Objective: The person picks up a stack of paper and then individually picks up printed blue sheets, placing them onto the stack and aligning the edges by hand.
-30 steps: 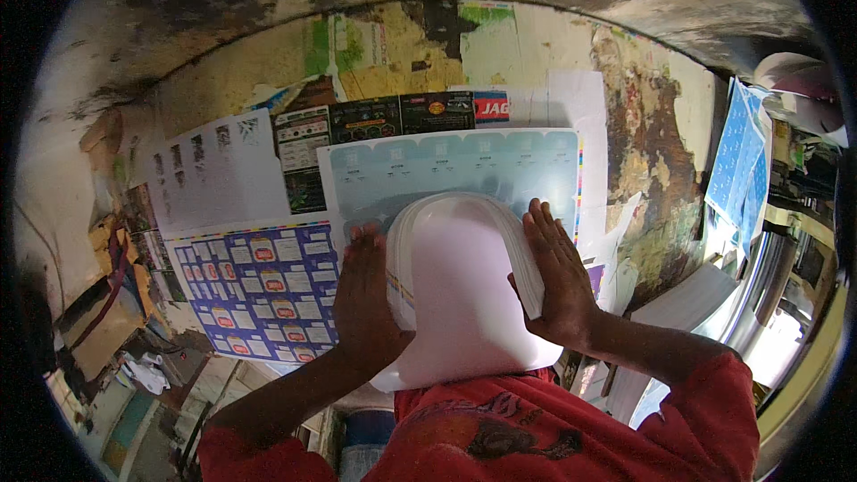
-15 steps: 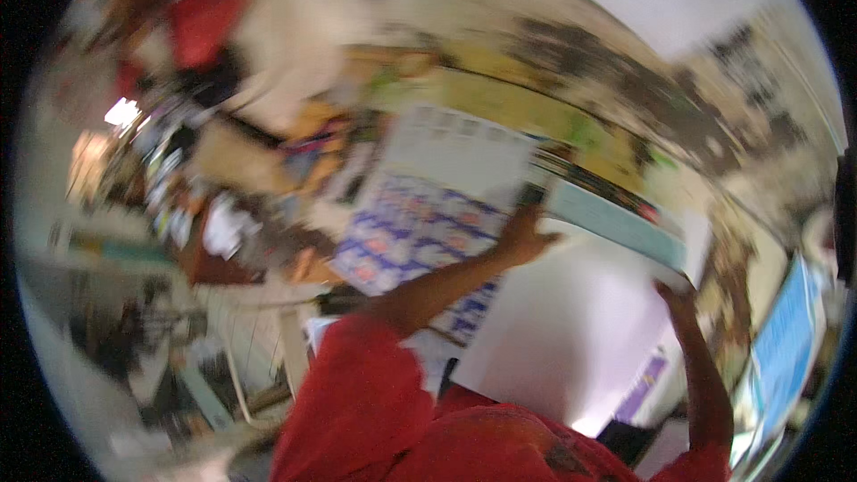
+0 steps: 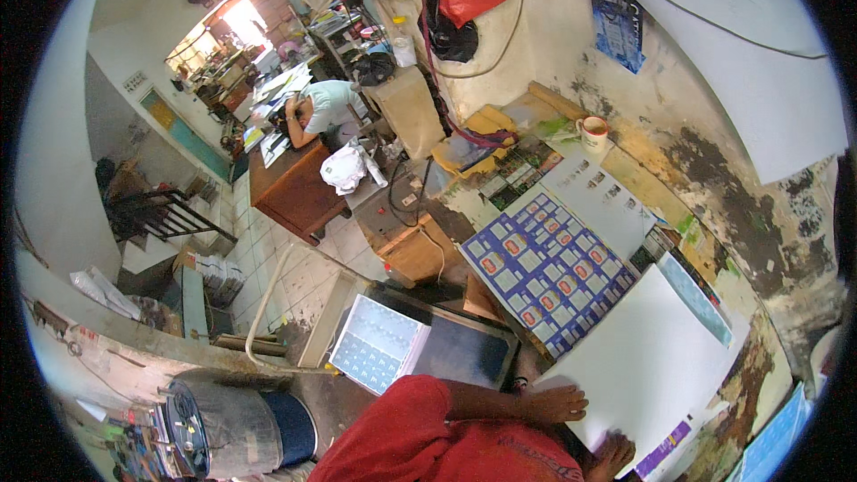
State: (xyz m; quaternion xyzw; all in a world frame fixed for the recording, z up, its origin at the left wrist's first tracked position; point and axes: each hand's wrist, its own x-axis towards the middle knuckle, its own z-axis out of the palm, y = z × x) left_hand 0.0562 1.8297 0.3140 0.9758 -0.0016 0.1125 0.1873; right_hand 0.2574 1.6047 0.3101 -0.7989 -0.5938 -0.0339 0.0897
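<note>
A large white sheet [image 3: 656,344] lies on the bench in front of me. My left hand [image 3: 555,403] rests at its near left edge, fingers stretched out over the paper. Close by, my right hand [image 3: 611,455] is at the near edge of the sheet; its fingers are smeared by motion, so their grip is unclear. A purple printed strip [image 3: 663,449] shows beside the right hand, along the sheet's near right edge. Beyond the white sheet, a pale blue strip [image 3: 694,299] lies along its far side. To the left is a blue-and-white printed sheet [image 3: 549,272] with repeated label designs.
A mug [image 3: 593,132] stands at the back of the bench by the stained wall. Left of me are a machine tray with printed light-blue sheets [image 3: 379,344] and a large drum [image 3: 237,428]. A person [image 3: 326,109] leans over a brown desk [image 3: 290,183] farther off.
Both hands have come back from the far side of the white sheet to its near edge, close together. My view has turned left, bringing the desk and person into sight.
</note>
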